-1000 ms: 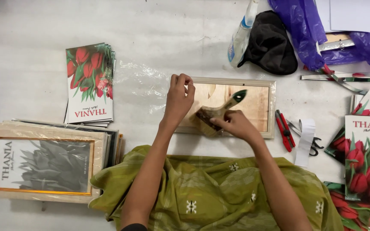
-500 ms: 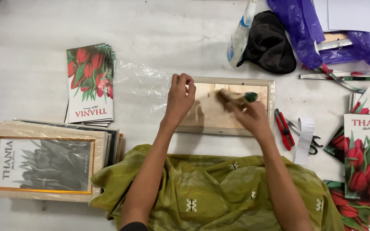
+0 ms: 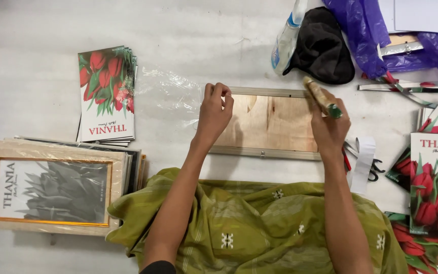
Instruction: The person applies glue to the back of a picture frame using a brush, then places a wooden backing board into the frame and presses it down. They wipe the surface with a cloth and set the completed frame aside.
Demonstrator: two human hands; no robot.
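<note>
A picture frame (image 3: 267,122) lies face down in front of me, its plywood back showing inside a pale rim. My left hand (image 3: 214,112) presses on the frame's left end, fingers bent over the top corner. My right hand (image 3: 329,127) is at the frame's right end and grips a brush (image 3: 320,96) with a wooden handle and a green cap; the brush tip points up to the far right corner of the frame.
Clear plastic wrap (image 3: 171,96) lies left of the frame. A stack of tulip-print cards (image 3: 106,94) and stacked framed pictures (image 3: 54,190) sit at the left. A spray bottle (image 3: 286,38), black cloth (image 3: 325,45) and purple bag (image 3: 366,30) lie behind; red pliers and more tulip cards (image 3: 434,187) at right.
My right hand has moved with the brush from the middle of the plywood back to the frame's right end. My left hand has stayed on the left end.
</note>
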